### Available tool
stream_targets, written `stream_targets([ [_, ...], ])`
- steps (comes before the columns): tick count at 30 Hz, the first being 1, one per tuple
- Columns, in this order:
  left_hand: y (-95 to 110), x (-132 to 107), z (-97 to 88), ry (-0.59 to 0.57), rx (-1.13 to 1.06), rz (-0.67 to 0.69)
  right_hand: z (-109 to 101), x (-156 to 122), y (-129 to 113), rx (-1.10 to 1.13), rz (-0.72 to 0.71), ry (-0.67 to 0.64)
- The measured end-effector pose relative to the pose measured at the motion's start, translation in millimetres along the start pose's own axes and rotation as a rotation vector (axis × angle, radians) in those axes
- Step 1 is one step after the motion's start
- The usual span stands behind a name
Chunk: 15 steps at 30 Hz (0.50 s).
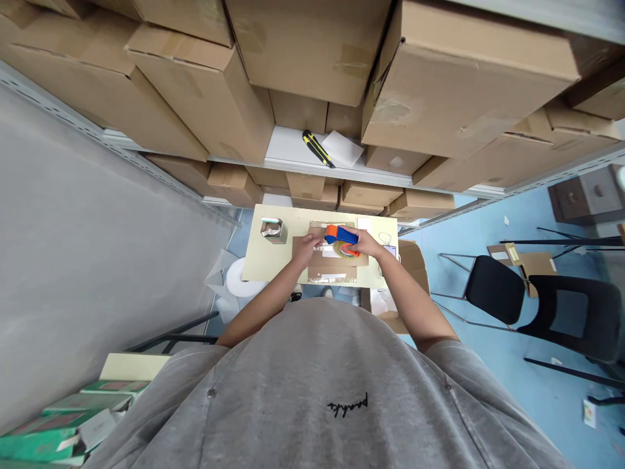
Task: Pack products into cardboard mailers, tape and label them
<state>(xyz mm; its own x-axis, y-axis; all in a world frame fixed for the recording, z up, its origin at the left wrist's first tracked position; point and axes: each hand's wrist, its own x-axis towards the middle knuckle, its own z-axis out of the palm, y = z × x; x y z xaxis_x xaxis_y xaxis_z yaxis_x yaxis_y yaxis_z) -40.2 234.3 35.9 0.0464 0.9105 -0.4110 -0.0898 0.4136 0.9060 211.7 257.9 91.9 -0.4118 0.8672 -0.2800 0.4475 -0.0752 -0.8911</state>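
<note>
My right hand (367, 243) has its fingers wrapped round the tape gun (347, 236), over some cardboard (326, 270). Left hand (307, 249)'s between 8 and 9 o'clock from it, fingers bunched, can't tell if they're gripping anything.

**Soft, Even Light; Wide Lens Stretches the Edges**

Cool, fairly bright light, seemingly from above, pales the tabletop (256, 264) and lies evenly on the grey wall (107, 234). Small white glints streak the clear tape (332, 280) on the carton (323, 270). Dark shadow fills the gaps between the shelved boxes (307, 49); the big right-hand box (473, 104) shows a lighter top than front. Wide-angle distortion stretches boxes and the black chairs (495, 290) outward, while the tape dispenser (342, 234) sits small but vividly coloured mid-frame. Toward the right margin, the drawers (586, 195) look soft.
</note>
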Motion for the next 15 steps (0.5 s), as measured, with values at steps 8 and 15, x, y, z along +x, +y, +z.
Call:
stream_targets([
  [8,-9.6,3.0,-6.1,0.039,0.016,-0.022,-3.2,-1.3,-4.7,-0.077,0.002,-0.016],
  [15,-14.9,0.5,-14.3,0.068,-0.002,-0.057,5.2,-5.4,-7.2,-0.003,-0.030,0.017],
])
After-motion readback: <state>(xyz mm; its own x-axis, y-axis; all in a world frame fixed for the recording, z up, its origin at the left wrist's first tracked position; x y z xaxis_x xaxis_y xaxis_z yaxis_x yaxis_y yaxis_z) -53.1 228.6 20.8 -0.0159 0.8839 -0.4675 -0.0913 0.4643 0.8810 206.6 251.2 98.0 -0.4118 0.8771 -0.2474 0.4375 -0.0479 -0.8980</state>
